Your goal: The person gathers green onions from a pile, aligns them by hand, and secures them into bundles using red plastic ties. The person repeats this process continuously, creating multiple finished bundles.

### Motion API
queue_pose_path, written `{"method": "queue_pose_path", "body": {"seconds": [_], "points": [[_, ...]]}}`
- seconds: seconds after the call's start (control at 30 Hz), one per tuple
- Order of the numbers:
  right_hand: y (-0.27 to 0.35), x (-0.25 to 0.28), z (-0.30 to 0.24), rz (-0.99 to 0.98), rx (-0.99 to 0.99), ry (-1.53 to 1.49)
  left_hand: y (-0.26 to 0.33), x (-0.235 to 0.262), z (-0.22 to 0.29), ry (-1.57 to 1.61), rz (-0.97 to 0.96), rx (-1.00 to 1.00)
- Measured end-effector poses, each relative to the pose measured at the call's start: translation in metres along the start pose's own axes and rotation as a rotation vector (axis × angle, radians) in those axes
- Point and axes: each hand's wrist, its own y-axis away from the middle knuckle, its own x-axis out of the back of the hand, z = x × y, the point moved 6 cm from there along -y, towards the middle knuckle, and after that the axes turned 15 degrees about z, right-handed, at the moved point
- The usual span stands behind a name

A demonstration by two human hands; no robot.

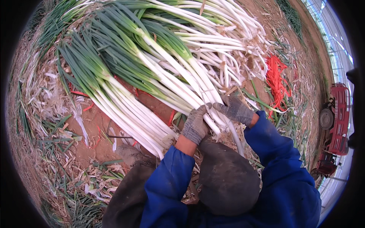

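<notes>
Grey-gloved, the left hand (195, 124) is gripping white stalks of the nearest leek bundle (152, 110) on the soil, the right hand (236, 110) seemingly pinching its tie, fingers half closed; cinching next needs a firm pull

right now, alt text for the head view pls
Two gloved hands, left hand and right hand, grip white stalks in a bundle of long green onions lying on dirt. Red ties lie to the right.

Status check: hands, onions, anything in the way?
Left hand gloved, gripping white stalks of the onion bundle. Right hand gloved, on the same stalks. Red ties lie right, apart. Nothing blocking.
</notes>
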Motion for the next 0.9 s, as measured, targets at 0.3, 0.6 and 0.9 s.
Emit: {"method": "queue_pose_path", "body": {"seconds": [0.3, 0.6, 0.9], "points": [[0.124, 0.018, 0.009, -0.157, -0.466, -0.229, -0.005, -0.002, 0.0, -0.01, -0.07, -0.064], [0.072, 0.06, 0.035, 0.108, -0.461, -0.236, 0.018, -0.014, -0.055, -0.162, -0.099, -0.063], [0.1, 0.039, 0.055, -0.209, -0.45, -0.432, 0.009, -0.016, -0.084, -0.794, -0.139, -0.149]]}}
